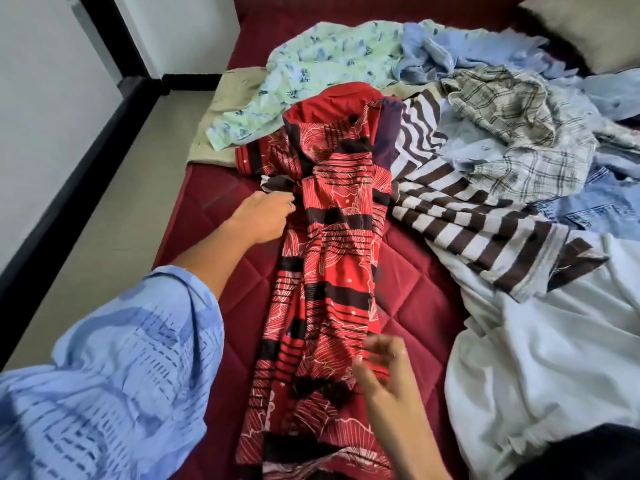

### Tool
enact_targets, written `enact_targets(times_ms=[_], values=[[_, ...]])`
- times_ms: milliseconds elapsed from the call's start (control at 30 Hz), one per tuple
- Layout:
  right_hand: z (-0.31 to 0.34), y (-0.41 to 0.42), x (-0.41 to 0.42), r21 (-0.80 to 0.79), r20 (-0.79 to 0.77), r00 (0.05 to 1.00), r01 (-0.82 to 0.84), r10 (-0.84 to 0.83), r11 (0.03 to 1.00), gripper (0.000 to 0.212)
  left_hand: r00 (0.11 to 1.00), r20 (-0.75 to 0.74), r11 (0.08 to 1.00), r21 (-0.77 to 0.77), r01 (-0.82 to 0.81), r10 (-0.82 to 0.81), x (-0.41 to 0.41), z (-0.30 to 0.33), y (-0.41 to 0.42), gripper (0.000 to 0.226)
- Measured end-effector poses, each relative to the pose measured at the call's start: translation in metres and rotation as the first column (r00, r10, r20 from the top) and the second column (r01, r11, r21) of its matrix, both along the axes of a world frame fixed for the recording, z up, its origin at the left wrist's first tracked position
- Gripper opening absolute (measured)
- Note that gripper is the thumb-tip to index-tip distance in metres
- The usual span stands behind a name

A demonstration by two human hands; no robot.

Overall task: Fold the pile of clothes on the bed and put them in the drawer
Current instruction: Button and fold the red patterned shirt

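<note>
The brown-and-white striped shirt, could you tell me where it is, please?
In the head view, the striped shirt lies right of the red patterned garment, below the plaid shirt.

Red patterned garment [332, 237] stretched lengthwise (bunched); clothes pile [485, 109] beyond

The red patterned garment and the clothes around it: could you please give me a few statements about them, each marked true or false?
1. The red patterned garment lies lengthwise on the maroon quilted bedcover. True.
2. The left hand touches the garment's left edge. True.
3. The right hand grips the plaid shirt. False: it is over the red garment's lower part, blurred.
4. The brown-and-white striped shirt lies left of the red garment. False: it lies to its right.
5. The clothes are stacked and folded. False: they lie rumpled.
</note>
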State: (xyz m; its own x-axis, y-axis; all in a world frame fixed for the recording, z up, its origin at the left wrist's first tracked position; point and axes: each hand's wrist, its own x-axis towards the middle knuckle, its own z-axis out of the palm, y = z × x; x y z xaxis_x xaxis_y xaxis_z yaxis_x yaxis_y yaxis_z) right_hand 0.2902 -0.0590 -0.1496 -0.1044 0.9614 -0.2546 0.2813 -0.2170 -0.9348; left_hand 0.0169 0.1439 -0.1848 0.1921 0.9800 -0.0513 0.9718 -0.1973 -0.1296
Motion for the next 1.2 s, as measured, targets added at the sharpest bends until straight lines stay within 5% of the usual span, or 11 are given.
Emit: enact_targets(times_ms=[133, 233, 400, 500, 700, 900, 1133, 1200], values=[[-0.016, 0.07, -0.035, 0.332, 0.379, 0.921, -0.23, 0.094, 0.915, 0.025, 0.953, 0.191, 0.962, 0.091, -0.257, 0.236, -0.018, 0.007, -0.001, 0.036], [-0.042, 0.126, -0.071, 0.337, 0.615, 0.784, -0.358, 0.084, 0.871, 0.05, 0.874, 0.265, 0.895, 0.076, -0.44, 0.407, -0.032, 0.006, 0.005, 0.035], [-0.1, 0.161, -0.092, 0.265, 0.81, 0.584, -0.434, 0.045, 0.861, 0.068, 0.396, 0.629, 0.607, -0.156, -0.779, 0.669, -0.056, -0.001, 0.028, 0.034], [-0.114, 0.157, -0.093, 0.344, 0.826, 0.561, -0.422, -0.057, 0.839, 0.068, 0.227, 0.708, 0.528, -0.237, -0.815, 0.669, -0.066, -0.008, 0.047, 0.031], [-0.118, 0.156, -0.093, 0.379, 0.823, 0.558, -0.402, -0.105, 0.833, 0.066, 0.112, 0.752, 0.499, -0.31, -0.809, 0.649, -0.069, -0.027, 0.076, 0.043], [-0.119, 0.156, -0.094, 0.397, 0.819, 0.56, -0.394, -0.126, 0.829, 0.065, -0.121, 0.828, 0.438, -0.407, -0.801, 0.548, -0.073, -0.027, 0.099, 0.063], [-0.121, 0.155, -0.095, 0.397, 0.829, 0.542, -0.394, -0.139, 0.829, 0.064, -0.248, 0.887, 0.46, -0.421, -0.782, 0.39, -0.075, -0.011, 0.11, 0.009], [-0.122, 0.155, -0.095, 0.391, 0.832, 0.538, -0.397, -0.135, 0.83, 0.065, -0.324, 0.905, 0.495, -0.423, -0.759, 0.276, -0.076, 0.007, 0.11, 0.01]])
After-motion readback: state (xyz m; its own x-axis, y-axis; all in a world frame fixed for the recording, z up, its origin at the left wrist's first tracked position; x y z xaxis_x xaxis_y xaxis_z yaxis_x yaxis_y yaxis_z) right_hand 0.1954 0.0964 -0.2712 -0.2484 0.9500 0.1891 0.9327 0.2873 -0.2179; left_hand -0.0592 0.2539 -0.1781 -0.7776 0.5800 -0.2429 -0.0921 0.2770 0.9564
